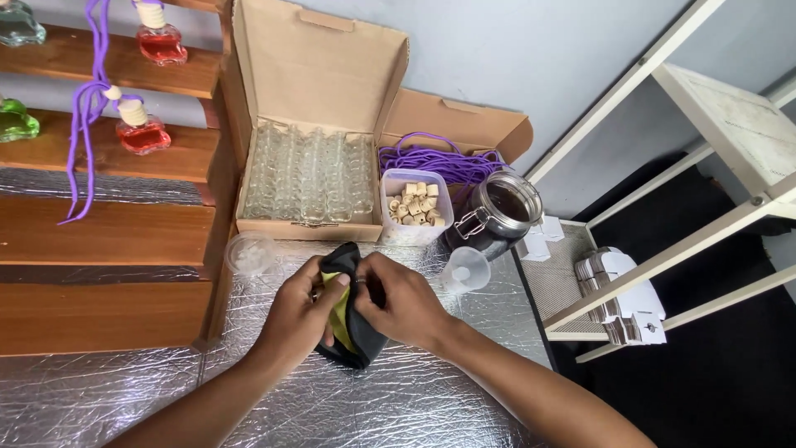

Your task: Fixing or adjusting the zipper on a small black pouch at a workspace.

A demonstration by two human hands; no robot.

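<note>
Holding the soft black cloth with a yellow lining (352,328) just above the silver quilted bench (398,398), we judge it light and limp, best pinched at its folds, as our left hand (294,319) and right hand (402,303) both clasp it.

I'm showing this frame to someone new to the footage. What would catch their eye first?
Probably the two hands, left hand and right hand, meeting at the centre over a black and yellow cloth on the silver quilted table. Behind them an open cardboard box holds rows of clear glass bottles, and purple cords hang from the wooden shelves at left.
</note>
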